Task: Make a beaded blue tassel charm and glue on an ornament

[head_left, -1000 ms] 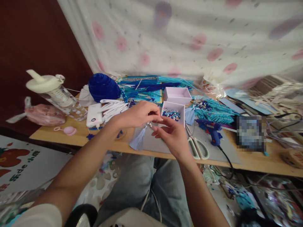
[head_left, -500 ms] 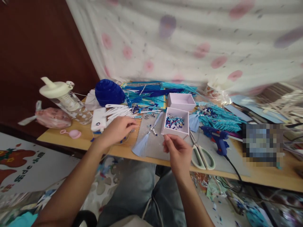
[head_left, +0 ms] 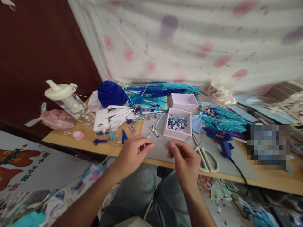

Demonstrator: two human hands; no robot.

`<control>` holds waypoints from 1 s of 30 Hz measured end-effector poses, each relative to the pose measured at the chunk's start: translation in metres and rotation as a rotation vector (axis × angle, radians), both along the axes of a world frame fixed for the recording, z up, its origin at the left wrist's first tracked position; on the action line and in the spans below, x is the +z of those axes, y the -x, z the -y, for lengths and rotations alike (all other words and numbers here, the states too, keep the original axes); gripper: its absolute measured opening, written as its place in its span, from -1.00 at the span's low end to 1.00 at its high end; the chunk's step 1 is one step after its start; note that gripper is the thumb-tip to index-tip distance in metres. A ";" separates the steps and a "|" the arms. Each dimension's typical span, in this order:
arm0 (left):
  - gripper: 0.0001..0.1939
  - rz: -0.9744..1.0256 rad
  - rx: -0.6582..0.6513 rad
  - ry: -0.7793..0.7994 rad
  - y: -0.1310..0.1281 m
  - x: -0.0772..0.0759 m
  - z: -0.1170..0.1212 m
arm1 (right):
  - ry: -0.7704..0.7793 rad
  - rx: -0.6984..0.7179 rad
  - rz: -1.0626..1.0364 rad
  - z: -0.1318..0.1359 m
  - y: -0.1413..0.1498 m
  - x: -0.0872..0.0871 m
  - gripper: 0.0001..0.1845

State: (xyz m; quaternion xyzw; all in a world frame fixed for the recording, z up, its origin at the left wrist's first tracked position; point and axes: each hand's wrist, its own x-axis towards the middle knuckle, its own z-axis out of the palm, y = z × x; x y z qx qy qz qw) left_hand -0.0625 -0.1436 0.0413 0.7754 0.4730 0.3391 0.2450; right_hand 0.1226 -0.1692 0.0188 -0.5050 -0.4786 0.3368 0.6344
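My left hand (head_left: 136, 152) is over the front edge of the table, thumb and fingers drawn into a pinch; what is between them, if anything, is too small to make out. A short gap away, my right hand (head_left: 186, 157) pinches with thumb and forefinger something thin that I cannot make out. Just beyond both hands lies a beaded charm (head_left: 154, 130) of white and dark blue beads. Its pale blue tassel is mostly hidden behind my left hand. A pale box of mixed beads (head_left: 177, 123) stands past my right fingertips. Scissors (head_left: 206, 156) with pale green handles lie beside my right hand.
A blue glue gun (head_left: 221, 138) with a black cord lies at right. Turquoise stems (head_left: 227, 119) and a second pale box (head_left: 184, 101) stand behind. At left are a white power bank (head_left: 101, 120), blue yarn (head_left: 111, 94), a bottle (head_left: 73, 104) and blue bits (head_left: 124, 136).
My left hand has come from the items on the left towards my right hand, now covering most of the tassel. My right hand stays pinched, a little lower. The view has shifted slightly.
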 end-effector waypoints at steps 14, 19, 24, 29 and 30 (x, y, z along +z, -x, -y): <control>-0.74 -0.671 0.249 -0.109 0.036 -0.022 -0.039 | -0.040 0.058 0.018 0.015 0.001 -0.017 -0.93; -0.72 -0.792 0.246 -0.141 0.025 -0.026 -0.035 | -0.040 0.063 0.038 0.014 0.003 -0.019 -0.91; -0.77 -0.584 0.167 -0.102 0.033 -0.025 -0.044 | -0.049 0.046 0.098 0.009 -0.004 -0.010 -0.90; -0.85 -0.191 0.135 0.016 0.034 0.002 -0.055 | -0.042 0.086 0.043 -0.004 -0.009 0.018 -0.84; -0.87 -0.113 0.125 0.040 0.031 0.009 -0.057 | -0.042 0.092 0.030 -0.008 -0.009 0.025 -0.83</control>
